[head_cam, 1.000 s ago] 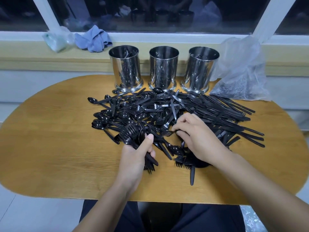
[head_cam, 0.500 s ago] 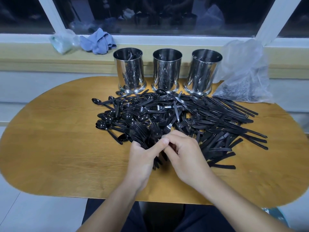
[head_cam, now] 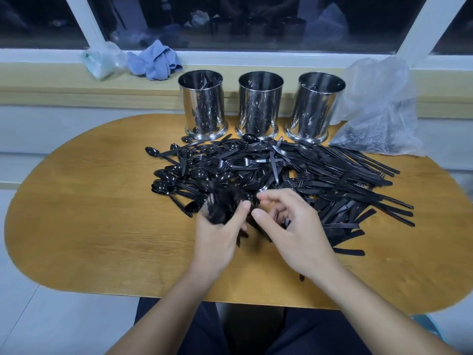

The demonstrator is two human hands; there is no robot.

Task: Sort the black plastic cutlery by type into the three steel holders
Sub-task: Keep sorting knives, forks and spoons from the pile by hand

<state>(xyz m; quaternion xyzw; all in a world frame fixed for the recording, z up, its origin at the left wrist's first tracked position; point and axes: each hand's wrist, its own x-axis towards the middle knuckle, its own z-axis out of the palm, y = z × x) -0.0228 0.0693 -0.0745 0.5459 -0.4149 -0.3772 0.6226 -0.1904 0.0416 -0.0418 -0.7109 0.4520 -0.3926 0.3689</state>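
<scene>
Now my left hand (head_cam: pixel 217 234) grips a blurred bunch of forks (head_cam: pixel 222 203) over the counter (head_cam: pixel 102 226); my right hand (head_cam: pixel 294 226) hovers beside it, fingers loosely curled, holding nothing.

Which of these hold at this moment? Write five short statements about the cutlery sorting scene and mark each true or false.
1. Three shiny cylindrical steel holders stand in a row at the far edge of the oval wooden table. True.
2. The left hand grips a bundle of black plastic forks. True.
3. The crumpled blue cloth lies on the table. False: it lies on the window ledge.
4. The clear plastic bag sits left of the holders. False: it sits right of them.
5. The pile of black plastic cutlery is all sorted. False: most lies loose on the table.
</scene>
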